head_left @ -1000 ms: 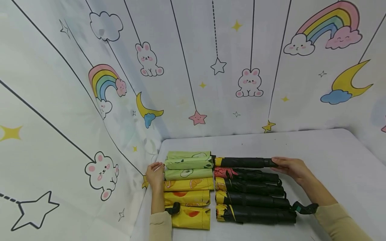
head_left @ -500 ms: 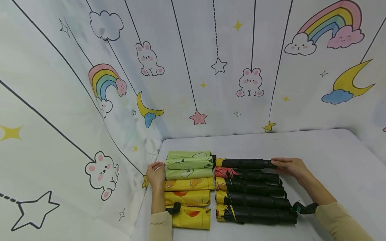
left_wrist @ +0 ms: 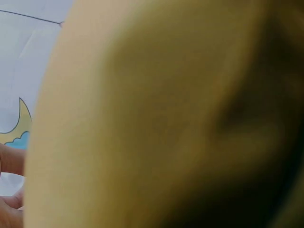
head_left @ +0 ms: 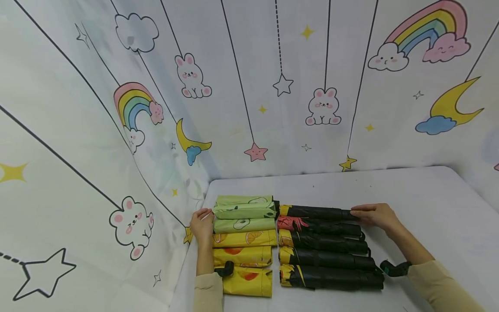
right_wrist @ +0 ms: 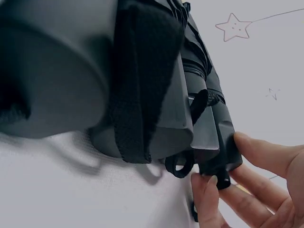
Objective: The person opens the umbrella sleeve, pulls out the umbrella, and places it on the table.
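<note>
In the head view, my right hand (head_left: 374, 215) grips the handle end of the farthest black folded umbrella (head_left: 315, 212). The right wrist view shows the thumb (right_wrist: 261, 152) and curled fingers around that handle (right_wrist: 225, 137). My left hand (head_left: 202, 226) is at the left end of the green avocado-print fabric roll (head_left: 244, 211), its curled fingertips pinching the corner. That roll lies end to end with the umbrella. The left wrist view is mostly blocked by a blurred sleeve (left_wrist: 156, 109), with a few fingers (left_wrist: 10, 159) at its edge.
Several more black folded umbrellas (head_left: 331, 277) lie side by side nearer me. To their left are another green roll (head_left: 253, 225) and several yellow fruit-print rolls (head_left: 247, 281). All lie on a white table (head_left: 421, 190) against a printed curtain (head_left: 234, 86).
My right hand has shifted slightly toward me, tilting the umbrella's handle end nearer the red-and-black umbrella beside it. My left hand has stayed almost still.
</note>
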A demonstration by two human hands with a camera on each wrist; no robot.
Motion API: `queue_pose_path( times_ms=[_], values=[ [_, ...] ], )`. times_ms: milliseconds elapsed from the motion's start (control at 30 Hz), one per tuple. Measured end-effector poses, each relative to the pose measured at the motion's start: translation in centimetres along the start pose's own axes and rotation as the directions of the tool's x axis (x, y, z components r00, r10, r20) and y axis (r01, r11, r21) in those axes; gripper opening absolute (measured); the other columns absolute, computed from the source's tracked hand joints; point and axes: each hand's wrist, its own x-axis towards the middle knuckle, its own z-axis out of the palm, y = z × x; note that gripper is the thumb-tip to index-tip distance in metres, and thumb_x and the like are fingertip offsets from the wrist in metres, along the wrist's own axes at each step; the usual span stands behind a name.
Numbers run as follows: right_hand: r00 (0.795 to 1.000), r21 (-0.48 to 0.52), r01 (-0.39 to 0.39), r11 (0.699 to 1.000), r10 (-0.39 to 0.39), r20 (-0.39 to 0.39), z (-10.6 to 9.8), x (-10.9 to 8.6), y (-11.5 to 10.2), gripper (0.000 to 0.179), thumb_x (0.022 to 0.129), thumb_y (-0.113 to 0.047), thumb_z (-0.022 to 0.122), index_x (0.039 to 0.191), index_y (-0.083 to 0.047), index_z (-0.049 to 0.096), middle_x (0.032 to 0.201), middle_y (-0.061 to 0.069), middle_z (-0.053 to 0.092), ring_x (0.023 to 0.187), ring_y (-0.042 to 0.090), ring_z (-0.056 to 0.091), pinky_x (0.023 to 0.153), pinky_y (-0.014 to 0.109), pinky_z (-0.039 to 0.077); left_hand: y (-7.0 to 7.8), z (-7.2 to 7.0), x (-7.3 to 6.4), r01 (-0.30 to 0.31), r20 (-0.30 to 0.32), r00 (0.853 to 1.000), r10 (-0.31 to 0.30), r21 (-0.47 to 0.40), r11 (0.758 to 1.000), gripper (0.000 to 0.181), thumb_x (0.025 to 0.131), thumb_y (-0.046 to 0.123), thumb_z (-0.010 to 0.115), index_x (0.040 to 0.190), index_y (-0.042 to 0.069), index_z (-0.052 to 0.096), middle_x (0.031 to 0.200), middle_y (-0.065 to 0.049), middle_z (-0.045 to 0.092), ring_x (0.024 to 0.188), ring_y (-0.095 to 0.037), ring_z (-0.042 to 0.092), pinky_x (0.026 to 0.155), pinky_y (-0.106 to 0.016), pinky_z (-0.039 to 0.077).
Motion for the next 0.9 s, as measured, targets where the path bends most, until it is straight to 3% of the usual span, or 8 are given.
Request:
queue_pose_path(
  times_ms=[167, 300, 433, 600, 733, 900],
  values=[
    [1.000, -0.111, 0.019, 0.994, -0.020, -0.012, -0.1, -0.4, -0.8, 0.058, 0.098, -0.043, 0.073, 0.133, 0.003, 0.069, 0.113, 0.016, 0.077, 0.095, 0.021, 0.077, 0.081, 0.039, 0.062, 0.2, -0.1, 0.0, 0.020, 0.010, 1.000, -0.020, -0.009, 1.000, 0.032, 0.096, -0.002, 0.070, 0.127, -0.002, 0.064, 0.123, -0.022, 0.071, 0.113, -0.037, 0.069, 0.069, -0.014, 0.053],
    [0.997, -0.265, 0.035, 0.964, -0.053, -0.060, -0.1, -0.5, -1.6, 0.055, 0.099, -0.048, 0.070, 0.128, -0.001, 0.073, 0.116, 0.020, 0.076, 0.107, 0.039, 0.072, 0.081, 0.053, 0.058, 0.8, -0.3, -0.1, 0.030, 0.022, 0.999, -0.029, -0.022, 0.999, 0.033, 0.097, -0.001, 0.069, 0.129, -0.003, 0.062, 0.126, -0.023, 0.069, 0.115, -0.037, 0.068, 0.073, -0.015, 0.055],
    [0.986, -0.371, 0.059, 0.927, -0.111, -0.121, 0.2, -0.4, -2.8, 0.057, 0.098, -0.053, 0.070, 0.123, -0.003, 0.076, 0.128, 0.029, 0.068, 0.117, 0.053, 0.060, 0.074, 0.051, 0.057, 1.3, -0.4, 0.1, 0.019, 0.029, 0.999, -0.018, -0.017, 1.000, 0.030, 0.098, 0.001, 0.068, 0.128, -0.001, 0.062, 0.126, -0.022, 0.069, 0.114, -0.036, 0.069, 0.075, -0.014, 0.054],
    [0.970, -0.374, 0.101, 0.922, -0.174, -0.167, 1.2, 0.1, -4.6, 0.053, 0.097, -0.051, 0.072, 0.118, -0.003, 0.078, 0.126, 0.028, 0.069, 0.112, 0.051, 0.064, 0.073, 0.048, 0.057, 1.6, -0.6, 0.9, -0.023, 0.018, 1.000, 0.023, 0.014, 1.000, 0.029, 0.097, 0.006, 0.071, 0.125, 0.001, 0.065, 0.121, -0.017, 0.073, 0.109, -0.031, 0.071, 0.074, -0.016, 0.053],
    [0.964, -0.361, 0.155, 0.920, -0.220, -0.147, 2.1, 0.9, -5.8, 0.050, 0.097, -0.048, 0.073, 0.117, -0.002, 0.079, 0.119, 0.024, 0.074, 0.105, 0.044, 0.069, 0.076, 0.048, 0.058, 2.3, -0.6, 1.4, -0.046, 0.013, 0.999, 0.045, 0.027, 0.999, 0.028, 0.096, 0.008, 0.074, 0.122, 0.002, 0.067, 0.120, -0.015, 0.074, 0.105, -0.028, 0.072, 0.074, -0.017, 0.053],
    [0.961, -0.331, 0.217, 0.918, -0.261, -0.093, 3.7, 1.9, -7.7, 0.045, 0.097, -0.040, 0.075, 0.115, 0.001, 0.078, 0.105, 0.018, 0.078, 0.089, 0.031, 0.074, 0.072, 0.041, 0.059, 3.5, -0.2, 2.1, -0.009, 0.093, 0.996, 0.017, -0.085, 0.996, 0.033, 0.097, 0.001, 0.070, 0.129, -0.003, 0.062, 0.127, -0.022, 0.069, 0.113, -0.031, 0.070, 0.083, -0.022, 0.058]
  ],
)
